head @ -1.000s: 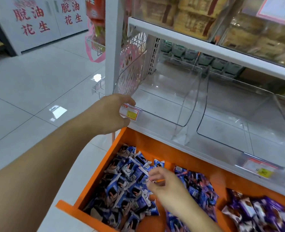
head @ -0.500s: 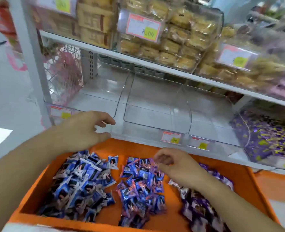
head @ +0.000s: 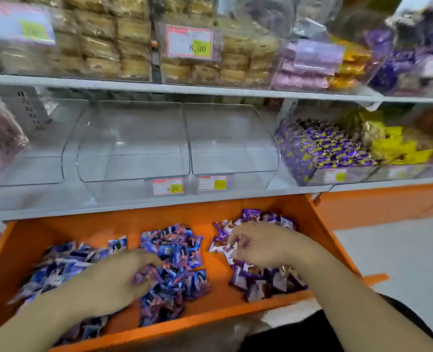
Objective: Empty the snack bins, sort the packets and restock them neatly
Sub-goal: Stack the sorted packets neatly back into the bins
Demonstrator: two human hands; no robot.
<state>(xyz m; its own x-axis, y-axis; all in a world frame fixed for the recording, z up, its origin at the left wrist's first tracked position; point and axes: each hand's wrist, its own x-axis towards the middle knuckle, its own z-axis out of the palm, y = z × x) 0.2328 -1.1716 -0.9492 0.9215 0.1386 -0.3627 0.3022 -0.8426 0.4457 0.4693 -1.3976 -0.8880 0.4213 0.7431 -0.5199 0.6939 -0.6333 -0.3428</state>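
An orange tray [head: 83, 224] below the shelf holds three heaps of packets: blue ones [head: 65, 262] on the left, blue-purple ones [head: 177, 252] in the middle and purple-white ones [head: 261, 280] on the right. My left hand [head: 116, 280] is blurred; its fingers and thumb curl into the near left side of the middle heap. My right hand [head: 261, 243] lies on top of the purple-white heap and pinches packets at its fingertips. Above the tray stand three clear bins with nothing in them: left [head: 32, 148], middle [head: 134, 143] and right [head: 233, 138].
Price tags [head: 167, 186] sit on the bin fronts. To the right, a full bin of purple sweets [head: 324, 148] stands next to yellow packets [head: 398, 148]. The upper shelf [head: 210, 91] carries bins of tan biscuits. Pale floor [head: 400, 250] lies to the right.
The view has swung right and down. My left hand has dropped from the shelf edge into the tray's middle heap. My right hand has shifted from the middle heap to the purple-white one.
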